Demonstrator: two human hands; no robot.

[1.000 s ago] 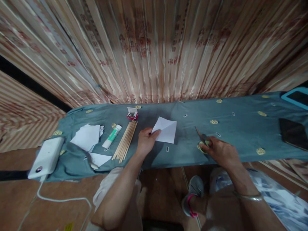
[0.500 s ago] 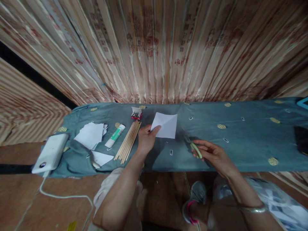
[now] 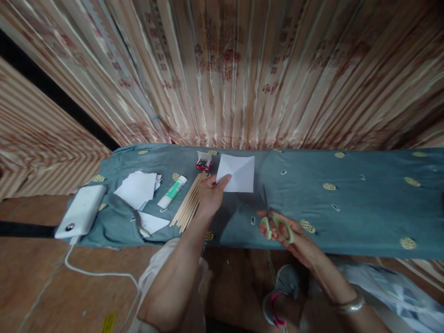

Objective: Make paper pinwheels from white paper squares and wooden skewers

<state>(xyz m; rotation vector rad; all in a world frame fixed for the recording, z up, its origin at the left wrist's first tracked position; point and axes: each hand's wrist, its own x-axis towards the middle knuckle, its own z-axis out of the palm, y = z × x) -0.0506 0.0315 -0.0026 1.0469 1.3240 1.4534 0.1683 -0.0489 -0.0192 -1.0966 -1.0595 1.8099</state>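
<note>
A creased white square of paper point(image 3: 239, 175) is pinched at its left edge by my left hand point(image 3: 212, 192), thumb on top. Its creases run toward the corners. My right hand point(image 3: 289, 233) has a pair of scissors with pale green handles point(image 3: 285, 230) resting in its fingers, palm turned up. The dark blades point away from me and stand slightly apart, short of the paper. Beside my left hand lie several thin wooden sticks point(image 3: 189, 202). A small red box of metal pins point(image 3: 204, 162) stands open behind them.
On the left of the green cloth point(image 3: 367, 217) are a glue stick point(image 3: 172, 191), a stack of white paper point(image 3: 137, 187), a white paper triangle point(image 3: 152, 223) and a white device point(image 3: 81, 210) with a cable point(image 3: 100, 274). A pleated curtain point(image 3: 236, 92) hangs behind.
My right hand has moved left and turned palm up, so both scissor handle loops now show. My left hand still holds the paper, tilted a little differently. The view has shifted slightly.
</note>
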